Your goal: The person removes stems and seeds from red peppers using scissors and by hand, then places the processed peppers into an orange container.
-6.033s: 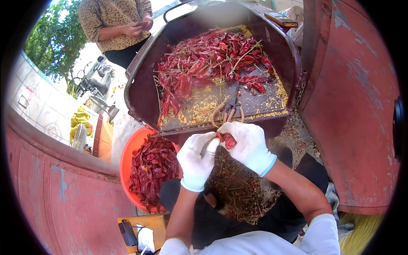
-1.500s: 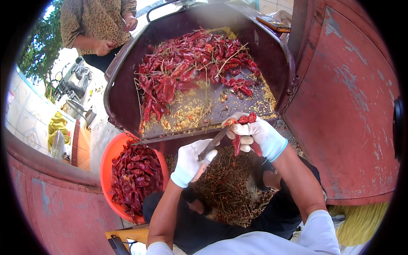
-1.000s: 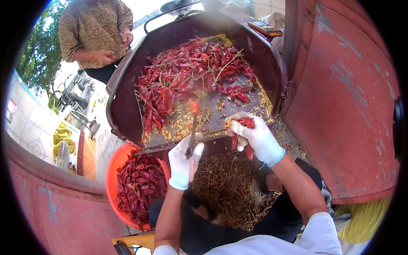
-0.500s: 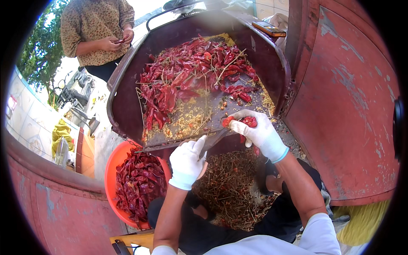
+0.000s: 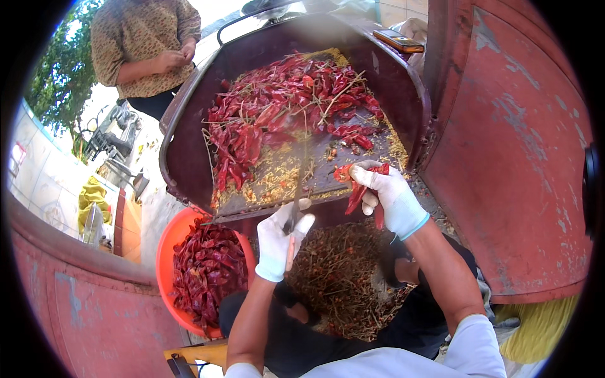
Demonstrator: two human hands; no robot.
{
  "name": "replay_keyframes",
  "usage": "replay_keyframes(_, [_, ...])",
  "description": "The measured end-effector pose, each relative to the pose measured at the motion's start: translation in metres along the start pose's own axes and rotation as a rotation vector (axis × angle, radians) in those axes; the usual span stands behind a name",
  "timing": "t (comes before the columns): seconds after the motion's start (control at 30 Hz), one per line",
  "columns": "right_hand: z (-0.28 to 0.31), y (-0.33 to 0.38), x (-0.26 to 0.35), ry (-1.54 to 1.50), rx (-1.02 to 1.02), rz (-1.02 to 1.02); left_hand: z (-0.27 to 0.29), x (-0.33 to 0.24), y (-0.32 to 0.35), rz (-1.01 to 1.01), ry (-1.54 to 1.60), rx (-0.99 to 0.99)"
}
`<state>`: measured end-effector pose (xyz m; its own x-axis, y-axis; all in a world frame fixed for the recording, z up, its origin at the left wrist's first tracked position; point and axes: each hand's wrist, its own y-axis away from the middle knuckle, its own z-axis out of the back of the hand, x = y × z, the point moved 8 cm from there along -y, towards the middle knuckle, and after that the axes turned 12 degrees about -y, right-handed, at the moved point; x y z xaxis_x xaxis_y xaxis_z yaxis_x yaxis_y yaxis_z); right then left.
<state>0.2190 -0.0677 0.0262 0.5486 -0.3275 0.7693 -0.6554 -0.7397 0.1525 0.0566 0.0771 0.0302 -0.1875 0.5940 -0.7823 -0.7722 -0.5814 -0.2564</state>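
Observation:
My left hand (image 5: 283, 236), in a white glove with a pale blue cuff, is closed on a knife (image 5: 299, 199). Its dark, slightly blurred blade points up over the front edge of the cart bed, and a pinkish handle end shows below my fingers. To the right, my gloved right hand (image 5: 385, 190) pinches several dried red chili peppers (image 5: 357, 196), which hang just past the bed's front edge. Beyond both hands, a heap of dried chili peppers (image 5: 277, 113) with stems lies in the dark red cart bed (image 5: 196, 132), among scattered yellow seeds (image 5: 277, 165).
At the left, an orange basin (image 5: 165, 252) holds more chilies. Cut stems (image 5: 343, 277) cover the ground between my legs. Red metal panels (image 5: 504, 157) flank me. A black-and-orange device (image 5: 399, 41) rests on the cart's rim. Another person (image 5: 148, 57) stands at the far left.
The knife blade has swung from pointing right, near my right hand, to pointing upward. My right hand has turned, and its chilies now hang down. The other person's hands have shifted slightly.

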Motion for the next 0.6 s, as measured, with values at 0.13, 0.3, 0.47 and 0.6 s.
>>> replay_keyframes(0.13, [-0.012,0.005,-0.016,0.028,-0.003,-0.053,-0.006,-0.006,-0.003,0.098,0.343,-0.042])
replay_keyframes(0.3, [-0.028,0.007,-0.033,0.035,0.138,-0.139,-0.019,0.000,-0.009,0.151,0.394,0.006])
replay_keyframes(0.47, [-0.030,0.009,-0.029,0.237,0.148,-0.055,-0.015,-0.011,-0.005,0.188,0.438,0.082])
replay_keyframes(0.6, [-0.047,0.019,-0.014,0.545,0.159,0.012,-0.013,-0.001,-0.002,0.161,0.513,0.129])
